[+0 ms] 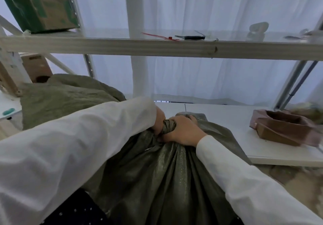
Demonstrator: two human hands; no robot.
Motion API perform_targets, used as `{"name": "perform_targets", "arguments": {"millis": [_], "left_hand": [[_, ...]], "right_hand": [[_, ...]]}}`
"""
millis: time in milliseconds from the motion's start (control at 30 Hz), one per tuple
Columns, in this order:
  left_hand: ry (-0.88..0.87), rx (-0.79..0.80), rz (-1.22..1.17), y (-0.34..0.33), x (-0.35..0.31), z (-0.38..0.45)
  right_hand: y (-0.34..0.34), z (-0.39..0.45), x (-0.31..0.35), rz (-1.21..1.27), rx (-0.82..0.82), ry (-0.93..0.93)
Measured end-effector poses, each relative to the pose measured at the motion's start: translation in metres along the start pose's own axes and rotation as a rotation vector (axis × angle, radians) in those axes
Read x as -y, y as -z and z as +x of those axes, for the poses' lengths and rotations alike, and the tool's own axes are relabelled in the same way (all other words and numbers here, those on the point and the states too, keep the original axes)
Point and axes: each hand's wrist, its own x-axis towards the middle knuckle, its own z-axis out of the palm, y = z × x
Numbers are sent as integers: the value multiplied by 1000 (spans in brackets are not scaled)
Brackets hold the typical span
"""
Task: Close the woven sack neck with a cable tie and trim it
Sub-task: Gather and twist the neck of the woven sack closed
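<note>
Both grips clench the gathered neck (pixel 168 125) of the green woven sack (pixel 162 177): right hand (pixel 181 131) wrapped round it, left hand (pixel 160 121) alongside, mostly hidden by its sleeve (pixel 78 141).

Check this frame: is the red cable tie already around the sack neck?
No. The red cable tie lies on the shelf, while both hands grip the bare sack neck.

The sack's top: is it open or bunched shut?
Bunched shut: both hands, left hand and right hand, grip the gathered sack neck. No tie shows on it.
</note>
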Motion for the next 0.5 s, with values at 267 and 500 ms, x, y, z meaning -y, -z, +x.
{"name": "perform_targets", "arguments": {"millis": [267, 500], "left_hand": [[-241, -1172, 391, -50, 12, -35], [-92, -1221, 395, -94, 20, -26]], "right_hand": [[6, 5, -9, 420, -4, -53], [10, -1, -7, 764, 72, -82]]}}
